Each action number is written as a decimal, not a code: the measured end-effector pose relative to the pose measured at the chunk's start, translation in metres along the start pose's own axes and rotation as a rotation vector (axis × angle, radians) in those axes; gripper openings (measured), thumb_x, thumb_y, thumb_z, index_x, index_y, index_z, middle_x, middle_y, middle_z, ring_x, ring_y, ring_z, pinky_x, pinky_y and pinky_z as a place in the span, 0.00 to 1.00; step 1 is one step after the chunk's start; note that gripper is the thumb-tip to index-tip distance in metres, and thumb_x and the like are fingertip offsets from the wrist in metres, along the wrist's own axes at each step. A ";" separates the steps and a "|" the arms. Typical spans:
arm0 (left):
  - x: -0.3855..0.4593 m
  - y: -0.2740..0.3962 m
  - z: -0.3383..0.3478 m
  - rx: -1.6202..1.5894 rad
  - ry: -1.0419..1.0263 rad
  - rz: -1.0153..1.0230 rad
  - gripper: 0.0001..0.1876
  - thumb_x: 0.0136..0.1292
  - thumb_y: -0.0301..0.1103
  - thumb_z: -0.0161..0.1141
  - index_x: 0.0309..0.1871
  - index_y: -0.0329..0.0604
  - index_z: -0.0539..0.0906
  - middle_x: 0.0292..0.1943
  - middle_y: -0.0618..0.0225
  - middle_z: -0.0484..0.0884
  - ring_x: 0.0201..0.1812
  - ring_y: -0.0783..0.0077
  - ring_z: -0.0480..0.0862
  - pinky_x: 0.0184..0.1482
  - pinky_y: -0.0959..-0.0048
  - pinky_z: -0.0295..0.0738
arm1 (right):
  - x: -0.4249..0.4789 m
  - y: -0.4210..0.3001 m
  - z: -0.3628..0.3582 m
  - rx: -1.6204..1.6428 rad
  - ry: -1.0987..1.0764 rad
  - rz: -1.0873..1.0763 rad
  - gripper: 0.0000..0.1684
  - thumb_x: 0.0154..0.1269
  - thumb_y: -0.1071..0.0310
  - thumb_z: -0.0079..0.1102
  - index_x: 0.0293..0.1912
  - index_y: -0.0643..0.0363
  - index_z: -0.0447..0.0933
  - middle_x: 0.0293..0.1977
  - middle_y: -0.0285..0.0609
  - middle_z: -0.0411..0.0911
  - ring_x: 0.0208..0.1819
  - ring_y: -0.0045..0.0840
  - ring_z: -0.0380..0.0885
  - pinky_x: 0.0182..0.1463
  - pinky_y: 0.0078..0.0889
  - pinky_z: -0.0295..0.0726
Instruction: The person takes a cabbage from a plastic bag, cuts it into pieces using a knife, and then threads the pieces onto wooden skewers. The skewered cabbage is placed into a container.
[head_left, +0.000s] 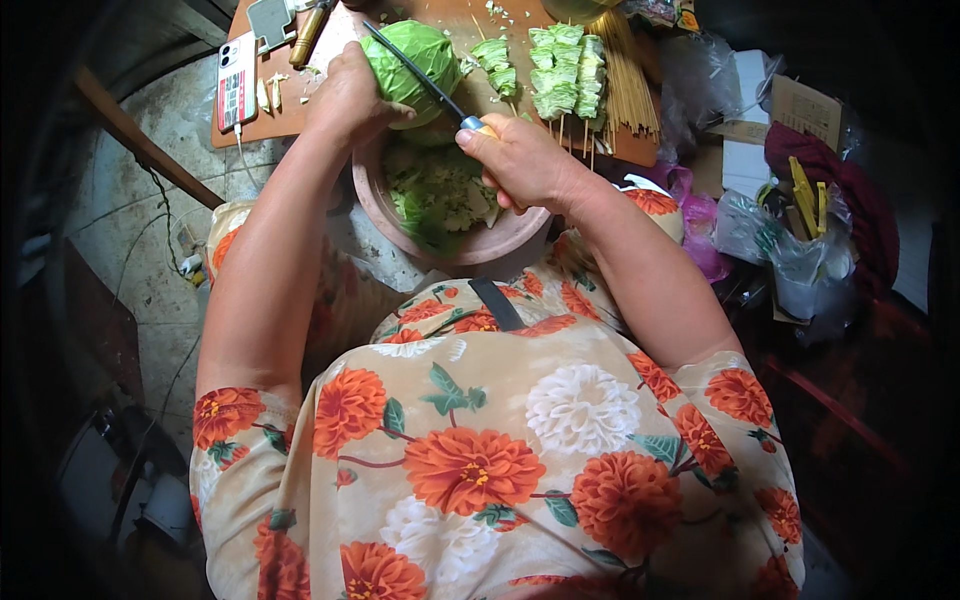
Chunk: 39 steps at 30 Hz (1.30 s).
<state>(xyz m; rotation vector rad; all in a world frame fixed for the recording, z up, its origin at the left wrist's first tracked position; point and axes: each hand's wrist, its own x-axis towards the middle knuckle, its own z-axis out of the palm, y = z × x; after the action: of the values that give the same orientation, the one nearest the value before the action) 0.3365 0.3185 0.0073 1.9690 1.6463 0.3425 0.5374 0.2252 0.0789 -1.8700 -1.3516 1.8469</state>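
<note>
My left hand lies against the left side of a green cabbage head at the table's near edge. A knife with a dark blade and a light handle is gripped in my right hand; its blade runs slantwise across the cabbage, and whether it cuts in is not clear. Below both hands stands a round basin with cabbage scraps in it. Skewered cabbage pieces lie on the table to the right, with a shorter skewer of cabbage nearer the head. Bare bamboo skewers lie beside them.
On the brown table at the left are a phone with a cable and a wooden-handled tool. Right of the table stand plastic bags, a white box and a bag-lined container holding yellow-handled items.
</note>
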 end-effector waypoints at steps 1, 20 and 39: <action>0.000 0.001 0.001 0.009 0.000 0.008 0.39 0.37 0.35 0.81 0.53 0.30 0.71 0.50 0.42 0.80 0.53 0.45 0.80 0.55 0.58 0.75 | 0.005 0.001 0.000 0.003 -0.006 0.000 0.19 0.73 0.51 0.49 0.44 0.59 0.68 0.21 0.34 0.68 0.13 0.15 0.67 0.13 0.21 0.66; -0.005 0.001 -0.001 -0.124 0.020 0.153 0.44 0.37 0.36 0.82 0.57 0.33 0.69 0.48 0.51 0.82 0.52 0.54 0.82 0.54 0.63 0.76 | 0.097 0.047 0.012 -0.060 0.078 -0.196 0.26 0.68 0.49 0.50 0.42 0.68 0.73 0.20 0.51 0.77 0.16 0.38 0.77 0.22 0.39 0.78; 0.001 -0.006 -0.002 -0.099 -0.032 0.058 0.47 0.32 0.42 0.84 0.55 0.31 0.69 0.51 0.46 0.78 0.53 0.53 0.80 0.55 0.62 0.77 | 0.074 0.035 0.005 -0.135 0.055 -0.112 0.28 0.69 0.49 0.49 0.47 0.70 0.74 0.35 0.61 0.80 0.33 0.49 0.82 0.40 0.43 0.80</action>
<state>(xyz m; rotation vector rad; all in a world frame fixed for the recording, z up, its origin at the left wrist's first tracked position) 0.3309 0.3202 0.0051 1.9408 1.5256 0.4045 0.5348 0.2540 0.0024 -1.8507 -1.5636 1.6763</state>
